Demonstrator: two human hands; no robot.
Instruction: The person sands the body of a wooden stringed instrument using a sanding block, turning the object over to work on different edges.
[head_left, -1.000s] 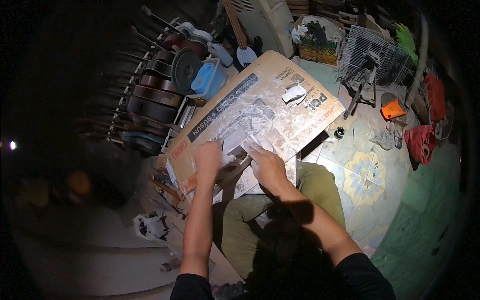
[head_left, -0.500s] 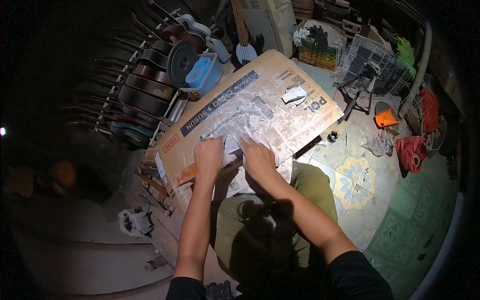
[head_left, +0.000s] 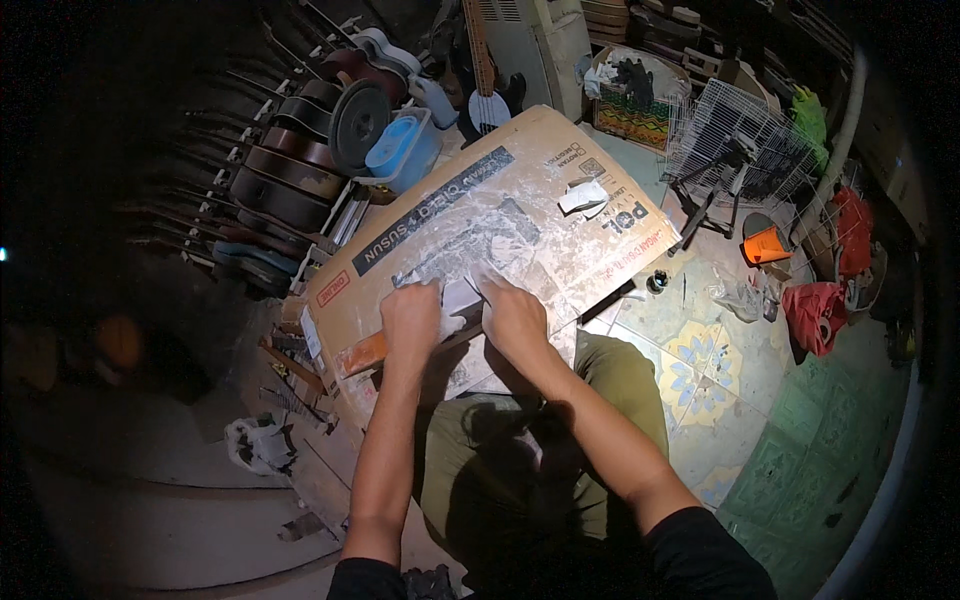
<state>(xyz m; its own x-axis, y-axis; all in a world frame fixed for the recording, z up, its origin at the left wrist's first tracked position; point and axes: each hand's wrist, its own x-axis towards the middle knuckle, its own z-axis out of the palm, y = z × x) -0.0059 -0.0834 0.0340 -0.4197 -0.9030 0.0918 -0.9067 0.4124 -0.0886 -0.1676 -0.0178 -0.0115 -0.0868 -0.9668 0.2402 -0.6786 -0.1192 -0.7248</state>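
My left hand (head_left: pixel 408 318) is closed at the lower edge of a dusty cardboard sheet (head_left: pixel 550 150), over a long wooden piece with an orange-brown end (head_left: pixel 362 352) sticking out leftward. My right hand (head_left: pixel 514 320) has its fingers curled on a pale, dusty flat piece (head_left: pixel 478 280) just right of it. Between the hands lies a grey surface (head_left: pixel 457 300) with white powder. What exactly my left fingers hold is hidden. A crumpled white scrap (head_left: pixel 582 197) rests higher on the cardboard, among white smears.
Guitars (head_left: pixel 285 170) stand in a rack at left, beside a clear bin (head_left: pixel 418 160) with blue containers. A wire cage (head_left: pixel 735 140), a patterned box (head_left: pixel 630 115), an orange cup (head_left: pixel 760 245), a small jar (head_left: pixel 657 282) and red bags (head_left: pixel 815 310) are around the right side.
The surroundings have shifted slightly leftward in the picture. More of the orange-brown end shows left of my left hand. Both hands stay closed at the cardboard's lower edge, moved only slightly.
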